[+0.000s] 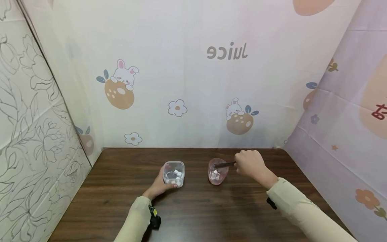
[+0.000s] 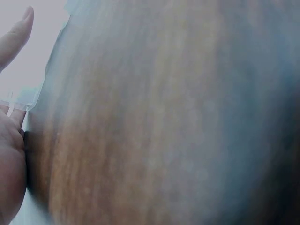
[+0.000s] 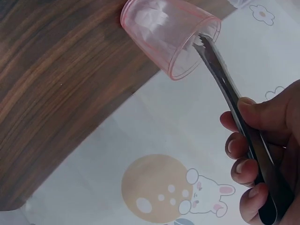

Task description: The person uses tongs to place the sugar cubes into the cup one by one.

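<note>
In the head view my left hand [image 1: 161,185] grips a clear square plastic container [image 1: 173,164] from its left side, thumb across the front. Several white cubes [image 1: 178,173] lie inside it. To the right stands a pink transparent cup [image 1: 223,178] with white cubes [image 1: 215,175] in it. My right hand [image 1: 250,163] holds dark metal tongs [image 3: 227,89], fingers and thumb wrapped about both arms. The tong tips reach in at the cup's rim in the right wrist view; nothing shows clearly between them. The left wrist view catches only part of my left hand [image 2: 11,154] and the container's blurred side.
Both containers stand on a dark wood-grain table [image 1: 193,215]. A pale printed cloth [image 1: 178,74] with rabbits, fruit and flowers rises behind the table's back edge. More patterned cloth hangs on the left and right sides. Each wrist wears a black camera band.
</note>
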Motion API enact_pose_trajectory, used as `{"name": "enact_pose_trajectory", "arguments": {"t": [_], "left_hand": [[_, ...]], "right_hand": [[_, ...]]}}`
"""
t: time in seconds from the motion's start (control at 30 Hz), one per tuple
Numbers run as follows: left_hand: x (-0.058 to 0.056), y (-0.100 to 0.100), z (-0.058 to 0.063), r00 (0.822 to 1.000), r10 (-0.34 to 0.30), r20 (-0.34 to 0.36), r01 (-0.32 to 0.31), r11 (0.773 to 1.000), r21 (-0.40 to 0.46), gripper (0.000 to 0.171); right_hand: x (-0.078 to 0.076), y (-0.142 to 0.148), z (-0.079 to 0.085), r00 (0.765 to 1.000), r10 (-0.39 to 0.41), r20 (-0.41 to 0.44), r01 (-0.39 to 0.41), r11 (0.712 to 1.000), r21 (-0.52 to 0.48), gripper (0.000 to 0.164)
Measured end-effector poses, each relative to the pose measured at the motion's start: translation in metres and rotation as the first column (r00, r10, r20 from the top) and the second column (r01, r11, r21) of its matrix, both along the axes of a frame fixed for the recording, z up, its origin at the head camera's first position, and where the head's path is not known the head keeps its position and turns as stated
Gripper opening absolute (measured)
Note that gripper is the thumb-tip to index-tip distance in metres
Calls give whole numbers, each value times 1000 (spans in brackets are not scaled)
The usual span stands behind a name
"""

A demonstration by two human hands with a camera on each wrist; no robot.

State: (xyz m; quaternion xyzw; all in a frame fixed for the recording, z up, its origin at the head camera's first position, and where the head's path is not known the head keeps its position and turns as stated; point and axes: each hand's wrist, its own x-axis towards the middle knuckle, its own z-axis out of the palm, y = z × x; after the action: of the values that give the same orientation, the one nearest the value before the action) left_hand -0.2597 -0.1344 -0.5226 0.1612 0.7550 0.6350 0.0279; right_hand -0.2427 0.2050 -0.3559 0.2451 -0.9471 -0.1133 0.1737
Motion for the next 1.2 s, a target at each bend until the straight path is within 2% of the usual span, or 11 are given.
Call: {"name": "enact_pose_trajectory", "arguments": {"t": [0.07,0.17,0.4,0.5,0.63,0.73,1.0,1.2], "left_hand": [[-1,0,-3,1000,9,-2,-9,1000,11,95],[-7,-1,-15,1000,30,-8,-30,1000,8,97],[-7,0,-13,1000,24,-10,-24,1000,7,97],[-12,-1,-24,999,41,-17,-41,999,1,99],[-14,-1,-28,999,49,-18,-49,999,-9,99],[-13,-1,-27,999,48,-24,-49,999,-21,98],[-1,1,-4,1000,6,-23,-5,1000,23,95],[-1,2,-1,999,4,-34,-3,1000,15,93]], "right_hand": [[0,-1,2,1000,8,-19,-9,1000,-24,43],[1,-2,4,999,11,-41,-13,999,-49,41],[-1,-10,5,998,8,-58,-13,996,-85,35],[-1,-18,5,998,30,-60,-35,996,-85,35],[-3,-35,3,996,61,-59,-65,995,-77,33],[-4,-51,1,994,88,-56,-93,993,-78,33],[-8,-88,-7,979,189,-82,-195,978,-72,43],[-15,-107,-14,979,195,-65,-198,979,-43,42]]}}
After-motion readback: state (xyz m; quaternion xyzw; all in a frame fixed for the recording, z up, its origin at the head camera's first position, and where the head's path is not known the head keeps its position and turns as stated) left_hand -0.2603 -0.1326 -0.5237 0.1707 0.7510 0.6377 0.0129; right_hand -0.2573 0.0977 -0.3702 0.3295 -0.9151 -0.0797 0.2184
